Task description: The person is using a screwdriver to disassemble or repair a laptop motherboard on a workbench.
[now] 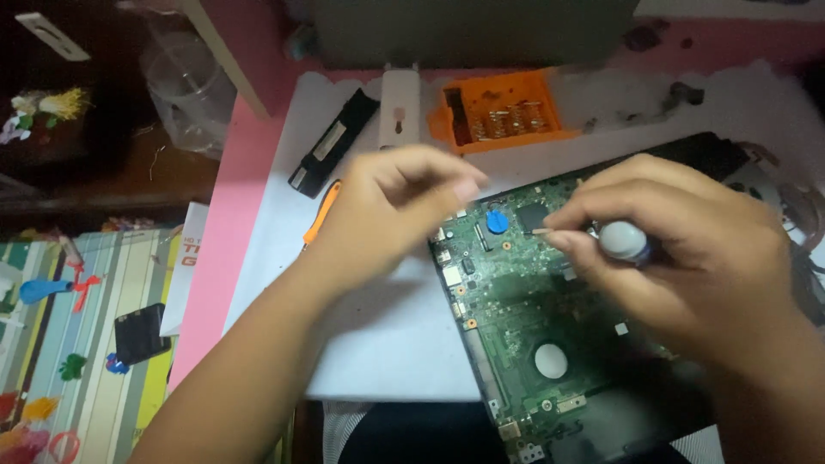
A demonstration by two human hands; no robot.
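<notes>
Because the right hand (687, 258) pinches a screwdriver (620, 240) upright on the green circuit board (516, 318) while the left hand (387, 210) hovers loosely curled and empty, a slipped tip could gouge nearby components.

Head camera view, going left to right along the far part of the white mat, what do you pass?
Black battery pack → white stick-shaped device → orange screwdriver bit case. Nearer the camera, the left hand hovers over the green circuit board's edge, and the right hand holds a screwdriver.

Right hand (687, 258) holding screwdriver (623, 241) over green circuit board (516, 326), left hand (387, 215) raised
</notes>
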